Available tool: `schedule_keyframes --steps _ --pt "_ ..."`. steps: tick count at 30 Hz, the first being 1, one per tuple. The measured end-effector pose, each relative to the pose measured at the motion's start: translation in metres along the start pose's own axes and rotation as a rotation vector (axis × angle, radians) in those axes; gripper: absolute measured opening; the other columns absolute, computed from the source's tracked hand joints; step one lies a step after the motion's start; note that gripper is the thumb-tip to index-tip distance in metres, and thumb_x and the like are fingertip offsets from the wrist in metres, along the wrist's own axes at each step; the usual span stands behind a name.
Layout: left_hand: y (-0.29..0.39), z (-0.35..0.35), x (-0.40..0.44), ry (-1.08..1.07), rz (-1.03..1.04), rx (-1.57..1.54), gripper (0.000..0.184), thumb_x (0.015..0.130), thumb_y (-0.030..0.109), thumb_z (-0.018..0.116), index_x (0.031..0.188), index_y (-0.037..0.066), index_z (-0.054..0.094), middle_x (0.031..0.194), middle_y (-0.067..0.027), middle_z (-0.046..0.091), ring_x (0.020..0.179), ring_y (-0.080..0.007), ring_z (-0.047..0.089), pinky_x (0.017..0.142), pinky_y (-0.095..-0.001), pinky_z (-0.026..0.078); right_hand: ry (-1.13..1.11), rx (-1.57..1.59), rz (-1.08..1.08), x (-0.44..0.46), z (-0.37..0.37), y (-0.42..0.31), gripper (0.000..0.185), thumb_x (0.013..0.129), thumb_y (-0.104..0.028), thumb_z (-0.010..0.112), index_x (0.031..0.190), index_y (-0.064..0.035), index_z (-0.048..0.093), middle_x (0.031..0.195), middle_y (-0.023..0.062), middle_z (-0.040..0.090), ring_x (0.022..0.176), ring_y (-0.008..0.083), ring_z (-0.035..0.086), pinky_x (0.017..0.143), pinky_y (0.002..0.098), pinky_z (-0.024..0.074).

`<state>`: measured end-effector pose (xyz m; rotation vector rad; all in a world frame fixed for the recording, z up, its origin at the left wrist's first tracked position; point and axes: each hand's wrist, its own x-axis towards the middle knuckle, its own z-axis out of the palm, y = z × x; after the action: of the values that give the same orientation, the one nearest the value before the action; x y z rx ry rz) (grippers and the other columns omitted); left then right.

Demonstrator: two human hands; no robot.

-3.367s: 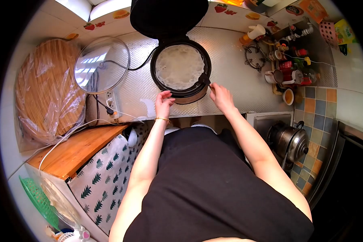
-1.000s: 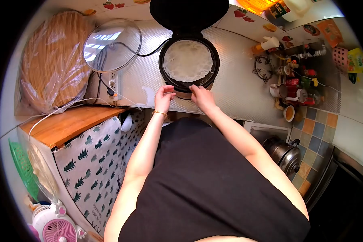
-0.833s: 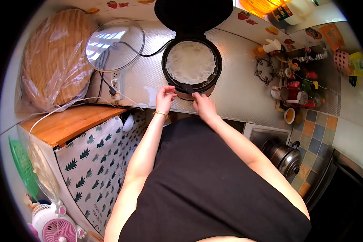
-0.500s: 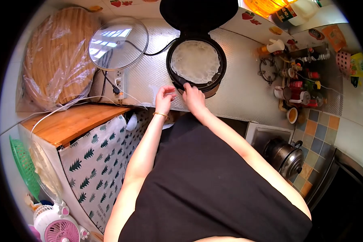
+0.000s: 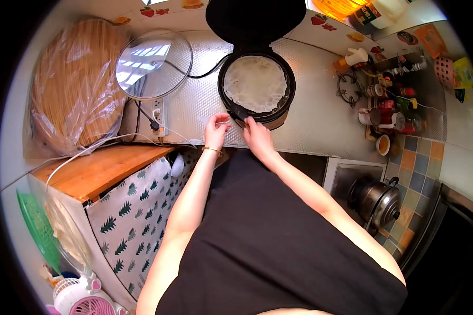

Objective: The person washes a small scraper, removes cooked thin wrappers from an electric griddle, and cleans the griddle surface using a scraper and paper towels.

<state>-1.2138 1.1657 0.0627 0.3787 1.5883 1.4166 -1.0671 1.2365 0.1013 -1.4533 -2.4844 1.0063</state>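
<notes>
Pancake [image 5: 255, 84], pale and thin, lies inside the black pan [image 5: 291, 90], whose lid [image 5: 256, 21] stands raised. Right hand [image 5: 258, 137], fingers closed, grips a black spatula [image 5: 237, 111] at the near rim. Left hand [image 5: 215, 129], half-curled, nothing visible held, is just beside.

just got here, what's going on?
A person's right hand holds a black spatula at the front-left rim of a round electric pan. What looks like a thin pancake lies flat in the pan, whose black lid is open. I can't tell whether the spatula touches the pancake. The left hand is close by, fingers curled, apparently empty. A glass lid is off to the left.
</notes>
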Motion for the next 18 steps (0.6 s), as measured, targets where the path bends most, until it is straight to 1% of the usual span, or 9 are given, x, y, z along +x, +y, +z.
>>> schedule_keyframes --steps 3,6,9,12,13,16,17,18 --pt "-0.001 0.007 0.011 -0.043 0.033 0.054 0.028 0.082 -0.007 0.047 0.106 0.002 0.057 0.105 -0.0096 0.062 0.088 -0.0165 0.063 0.073 -0.0274 0.050 0.015 0.049 0.025 -0.026 -0.011 0.015 0.023 0.086 -0.015 0.059 0.107 -0.0074 0.053 0.087 0.0200 0.063 0.081 0.0423 0.061 0.069 0.0508 0.0491" --pt "-0.001 0.017 0.019 -0.043 0.104 0.146 0.025 0.080 -0.006 0.051 0.102 0.002 0.058 0.102 -0.0098 0.062 0.086 -0.0181 0.063 0.074 -0.0299 0.051 0.036 0.016 0.081 -0.039 -0.022 0.023 0.024 0.086 -0.015 0.058 0.107 -0.0066 0.053 0.087 0.0193 0.063 0.081 0.0412 0.062 0.070 0.0504 0.0491" --pt "0.008 0.024 0.022 -0.046 0.253 0.523 0.024 0.076 -0.004 0.054 0.098 0.003 0.059 0.097 -0.0109 0.061 0.085 -0.0217 0.063 0.076 -0.0335 0.051 0.052 0.025 0.125 -0.042 -0.029 0.018 0.024 0.086 -0.016 0.058 0.108 -0.0068 0.054 0.091 0.0195 0.064 0.085 0.0402 0.062 0.072 0.0490 0.0497" --pt "0.016 0.032 0.027 -0.026 0.412 0.752 0.025 0.073 -0.003 0.055 0.097 0.004 0.061 0.093 -0.0097 0.061 0.083 -0.0218 0.062 0.076 -0.0332 0.050 0.113 0.117 0.122 -0.048 -0.036 0.015 0.025 0.086 -0.017 0.058 0.108 -0.0076 0.057 0.096 0.0196 0.065 0.085 0.0403 0.063 0.074 0.0486 0.0510" --pt "0.020 0.034 0.029 -0.022 0.432 0.755 0.025 0.071 -0.002 0.056 0.095 0.004 0.060 0.089 -0.0108 0.059 0.083 -0.0241 0.061 0.078 -0.0357 0.050 0.143 0.157 0.114 -0.050 -0.042 0.016 0.025 0.085 -0.018 0.058 0.108 -0.0080 0.057 0.098 0.0197 0.065 0.084 0.0405 0.064 0.075 0.0487 0.0515" --pt "0.023 0.037 0.035 -0.032 0.460 0.772 0.023 0.072 -0.001 0.057 0.094 0.004 0.060 0.091 -0.0107 0.058 0.085 -0.0244 0.061 0.078 -0.0357 0.050 0.118 0.018 0.181 -0.043 -0.082 0.019 0.023 0.083 -0.017 0.059 0.104 -0.0066 0.061 0.098 0.0181 0.067 0.087 0.0382 0.064 0.077 0.0467 0.0516" --pt "0.022 0.037 0.036 -0.035 0.452 0.771 0.023 0.072 -0.001 0.057 0.094 0.004 0.060 0.091 -0.0107 0.058 0.085 -0.0245 0.061 0.078 -0.0356 0.050 0.114 0.001 0.205 -0.038 -0.082 0.024 0.022 0.082 -0.016 0.060 0.102 -0.0063 0.062 0.093 0.0181 0.068 0.088 0.0383 0.064 0.077 0.0470 0.0515" --pt "0.021 0.036 0.038 -0.040 0.446 0.768 0.023 0.072 -0.001 0.057 0.094 0.004 0.060 0.092 -0.0108 0.058 0.085 -0.0247 0.061 0.078 -0.0355 0.050 0.089 -0.005 0.212 -0.034 -0.084 0.028 0.022 0.083 -0.016 0.060 0.102 -0.0068 0.062 0.093 0.0180 0.068 0.088 0.0381 0.064 0.078 0.0472 0.0513"
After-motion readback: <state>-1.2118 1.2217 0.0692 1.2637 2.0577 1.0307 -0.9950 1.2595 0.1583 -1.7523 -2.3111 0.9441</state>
